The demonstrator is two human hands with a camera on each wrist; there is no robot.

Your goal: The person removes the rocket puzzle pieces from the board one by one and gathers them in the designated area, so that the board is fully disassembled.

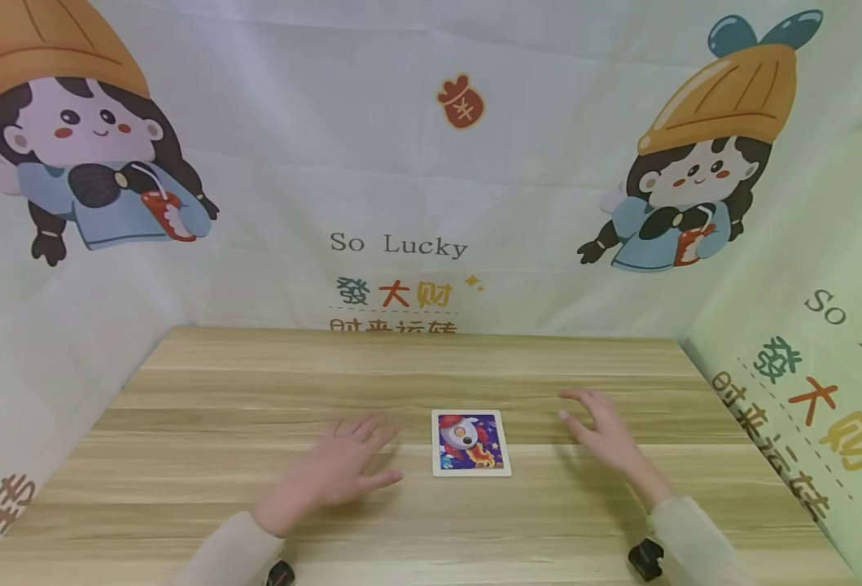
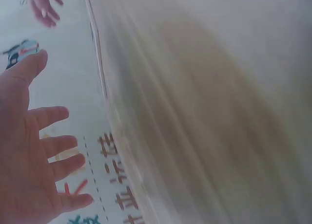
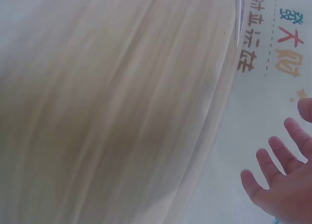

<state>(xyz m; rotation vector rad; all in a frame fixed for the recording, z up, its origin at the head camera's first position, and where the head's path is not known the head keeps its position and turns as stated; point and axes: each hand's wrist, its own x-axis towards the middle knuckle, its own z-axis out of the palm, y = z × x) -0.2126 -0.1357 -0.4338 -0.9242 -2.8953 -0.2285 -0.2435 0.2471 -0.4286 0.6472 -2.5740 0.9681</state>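
Note:
A square picture card or puzzle (image 1: pixel 470 443) with a white border lies flat on the wooden table; its picture shows a white and red figure with orange flames on dark purple. To its left, my left hand (image 1: pixel 346 462) hovers with spread fingers, slightly blurred, holding nothing. My right hand (image 1: pixel 602 431) is over the table on the other side, fingers apart and a little bent, not touching the card. In the left wrist view the left hand (image 2: pixel 34 146) has its fingers spread; the right wrist view shows the right hand (image 3: pixel 285 177) with nothing in it.
The wooden table (image 1: pixel 291 374) reaches back to a pale printed cloth (image 1: pixel 533 268) with cartoon figures and writing, which also hangs along both sides. Dark wrist devices sit by the sleeves at the front edge of the head view.

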